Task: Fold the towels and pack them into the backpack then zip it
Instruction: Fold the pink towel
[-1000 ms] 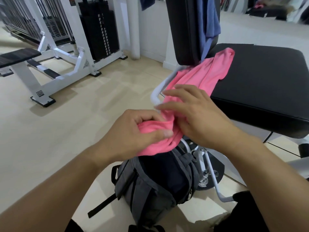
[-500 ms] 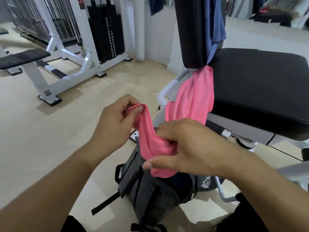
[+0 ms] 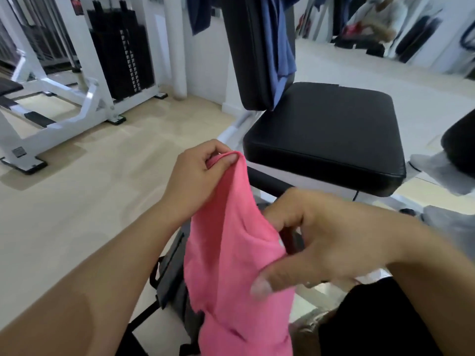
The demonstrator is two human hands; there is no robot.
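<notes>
- Beside the black bench (image 3: 326,134), one grey backpack (image 3: 171,283) stands on the floor, mostly hidden behind the towel; its opening can't be seen, so packing blind could miss it.
- One pink towel (image 3: 231,265) hangs unfolded over the backpack, clear of the bench. Being limp, it may bunch instead of folding flat.
- One blue cloth (image 3: 279,47) drapes over the backrest, possibly a second towel; it could get forgotten.
- Two hands: the left hand (image 3: 198,176) pinches the towel's top corner; the right hand (image 3: 313,240) curls round its right edge. Either pinch slipping would drop the towel onto the floor.
</notes>
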